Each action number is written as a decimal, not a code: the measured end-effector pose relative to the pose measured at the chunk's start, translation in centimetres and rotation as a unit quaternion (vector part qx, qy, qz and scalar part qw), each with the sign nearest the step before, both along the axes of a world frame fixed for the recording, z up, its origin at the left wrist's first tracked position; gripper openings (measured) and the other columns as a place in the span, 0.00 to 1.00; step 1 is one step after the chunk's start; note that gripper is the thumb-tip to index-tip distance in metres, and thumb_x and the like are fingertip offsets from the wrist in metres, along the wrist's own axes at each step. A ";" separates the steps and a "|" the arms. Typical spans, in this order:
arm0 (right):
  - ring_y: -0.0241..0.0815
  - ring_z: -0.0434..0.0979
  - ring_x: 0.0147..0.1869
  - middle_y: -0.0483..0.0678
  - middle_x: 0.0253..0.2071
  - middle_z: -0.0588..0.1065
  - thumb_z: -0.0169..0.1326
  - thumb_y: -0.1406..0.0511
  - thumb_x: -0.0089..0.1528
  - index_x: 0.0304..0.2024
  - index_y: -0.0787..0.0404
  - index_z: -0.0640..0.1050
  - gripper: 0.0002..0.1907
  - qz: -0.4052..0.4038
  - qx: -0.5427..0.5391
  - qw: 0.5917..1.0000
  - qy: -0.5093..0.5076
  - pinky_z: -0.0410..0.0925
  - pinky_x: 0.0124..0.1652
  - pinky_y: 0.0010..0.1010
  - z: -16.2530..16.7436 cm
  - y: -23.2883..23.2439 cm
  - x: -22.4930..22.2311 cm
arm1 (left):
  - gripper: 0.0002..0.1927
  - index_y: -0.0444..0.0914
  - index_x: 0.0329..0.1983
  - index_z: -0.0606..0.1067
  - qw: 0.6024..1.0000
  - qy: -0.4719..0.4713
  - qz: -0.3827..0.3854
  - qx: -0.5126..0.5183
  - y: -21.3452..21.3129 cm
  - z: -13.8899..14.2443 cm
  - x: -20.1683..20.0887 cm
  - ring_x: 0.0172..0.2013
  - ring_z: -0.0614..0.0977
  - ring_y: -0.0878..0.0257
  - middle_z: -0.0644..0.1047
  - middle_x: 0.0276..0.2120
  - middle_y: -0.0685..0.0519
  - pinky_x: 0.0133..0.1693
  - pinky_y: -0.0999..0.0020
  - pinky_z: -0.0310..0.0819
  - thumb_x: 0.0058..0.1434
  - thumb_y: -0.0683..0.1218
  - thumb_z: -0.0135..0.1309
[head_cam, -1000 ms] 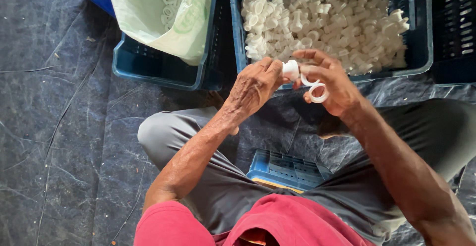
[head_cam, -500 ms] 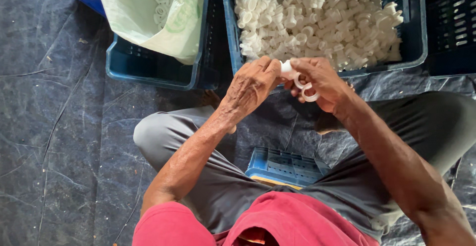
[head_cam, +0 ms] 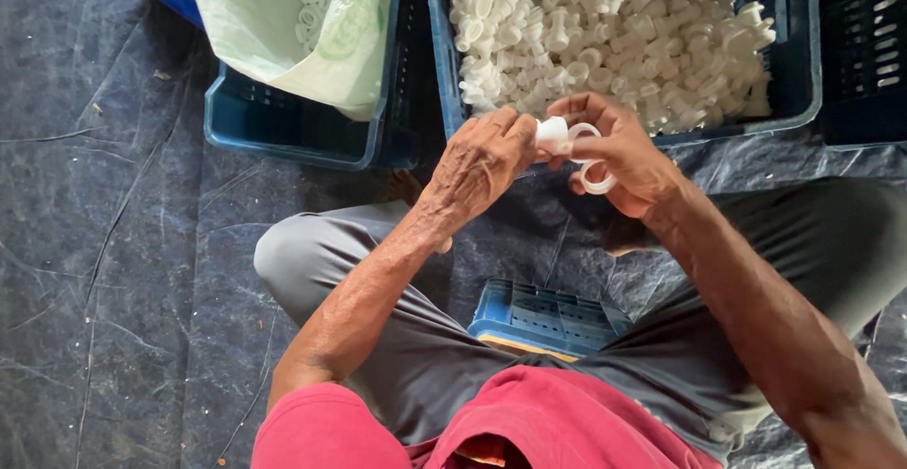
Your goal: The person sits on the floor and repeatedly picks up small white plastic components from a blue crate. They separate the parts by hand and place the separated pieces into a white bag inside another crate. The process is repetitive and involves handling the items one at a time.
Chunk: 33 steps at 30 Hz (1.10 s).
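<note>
L hand (head_cam: 482,162) pinches a small white plastic fitting (head_cam: 551,134) at its fingertips, closed tight on it. R hand (head_cam: 624,153) is closed too, holding the same fitting from the other side, w/ 2 white rings (head_cam: 593,178) hooked round its fingers. Both hands meet in front of the knees, just below the near wall of the blue crate (head_cam: 624,136), so the piece sits in the air btwn crate and lap.

Vs 1 s ago: hands have drifted up a touch and closer in, ring now pressed nearer the fitting, looks like ring and fitting are being joined, prob mid-push, not seated yet as far as I can tell.

Outward: that crate is heaped w/ white fittings (head_cam: 614,34). To its L, a 2nd blue crate (head_cam: 293,134) holds a pale green bag (head_cam: 293,25) w/ rings inside. A small blue crate piece (head_cam: 548,318) lies btwn the crossed legs, dark tarp (head_cam: 94,242) under everything.
</note>
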State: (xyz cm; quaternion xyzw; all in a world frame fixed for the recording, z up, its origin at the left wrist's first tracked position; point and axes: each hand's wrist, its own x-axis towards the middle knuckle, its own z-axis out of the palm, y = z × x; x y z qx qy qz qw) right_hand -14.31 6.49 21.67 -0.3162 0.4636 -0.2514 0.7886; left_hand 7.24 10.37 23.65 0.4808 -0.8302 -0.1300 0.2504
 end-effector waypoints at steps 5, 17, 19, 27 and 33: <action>0.37 0.78 0.26 0.51 0.31 0.79 0.54 0.56 0.68 0.45 0.69 0.77 0.19 -0.006 0.047 0.999 0.003 0.69 0.20 0.25 -0.4 0.0 0.7 | 0.12 0.38 0.41 0.70 0.999 -0.038 -0.024 -0.027 0.0 0.0 -0.1 0.37 0.79 0.51 0.72 0.35 0.49 0.40 0.57 0.72 0.64 0.47 0.60; 0.36 0.79 0.37 0.53 0.43 0.78 0.60 0.66 0.63 0.56 0.65 0.73 0.20 -0.061 -0.073 0.990 -0.103 0.72 0.27 0.26 -0.1 0.1 -1.9 | 0.23 0.35 0.32 0.77 0.741 0.364 0.158 0.541 -1.5 -6.2 2.3 0.17 0.73 0.67 0.71 0.20 0.55 0.20 0.71 0.66 0.72 0.58 0.47; 0.40 0.80 0.39 0.55 0.43 0.79 0.57 0.62 0.63 0.57 0.64 0.73 0.21 -0.112 -0.010 0.979 -0.172 0.73 0.28 0.27 -0.2 -0.4 -3.1 | 0.22 0.36 0.33 0.77 0.765 0.356 0.194 0.501 -2.1 -6.4 2.5 0.18 0.75 0.68 0.73 0.21 0.56 0.22 0.74 0.69 0.71 0.58 0.48; 0.43 0.77 0.24 0.52 0.31 0.77 0.54 0.51 0.63 0.49 0.62 0.78 0.24 -0.050 0.133 0.987 -0.074 0.66 0.16 0.30 -9.6 1.6 -4.2 | 0.12 0.34 0.42 0.75 0.817 0.443 0.093 0.358 -9.3 -7.9 -8.8 0.24 0.73 0.70 0.73 0.26 0.54 0.26 0.74 0.70 0.71 0.49 0.53; 0.44 0.78 0.31 0.50 0.36 0.77 0.59 0.61 0.65 0.49 0.60 0.75 0.13 -0.175 0.054 0.962 -0.204 0.71 0.24 0.36 -15.3 1.5 -4.1 | 0.12 0.36 0.45 0.74 0.684 0.523 -0.032 0.508 -21.7 -4.3 -32.9 0.27 0.83 0.57 0.74 0.28 0.49 0.26 0.67 0.72 0.66 0.49 0.56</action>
